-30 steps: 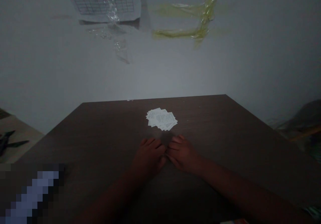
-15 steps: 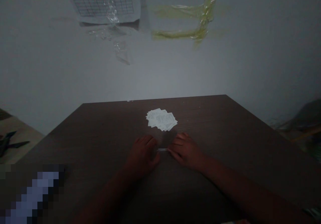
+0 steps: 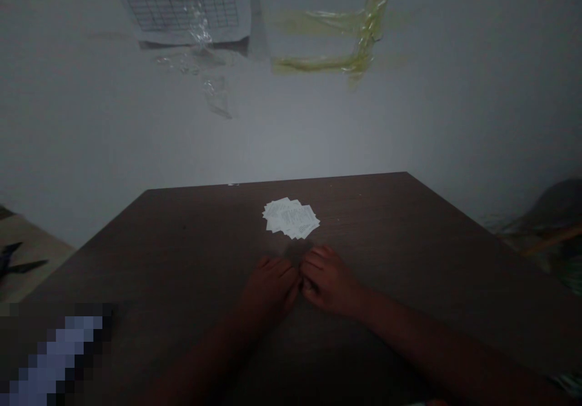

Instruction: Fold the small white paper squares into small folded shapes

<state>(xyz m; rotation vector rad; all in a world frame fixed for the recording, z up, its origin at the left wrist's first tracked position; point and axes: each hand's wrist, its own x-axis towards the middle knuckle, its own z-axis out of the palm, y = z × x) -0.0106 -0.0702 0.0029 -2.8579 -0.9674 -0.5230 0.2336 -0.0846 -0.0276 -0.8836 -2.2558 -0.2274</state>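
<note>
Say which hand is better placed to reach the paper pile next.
Right, probably: the right hand lies slightly closer to the near edge of the paper pile, while the left hand sits a little farther back. Whether either holds anything is hidden.

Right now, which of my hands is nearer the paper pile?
Right. The right hand is just this side of the paper pile, toward its right end; the left hand is slightly farther back, toward its left end.
</note>
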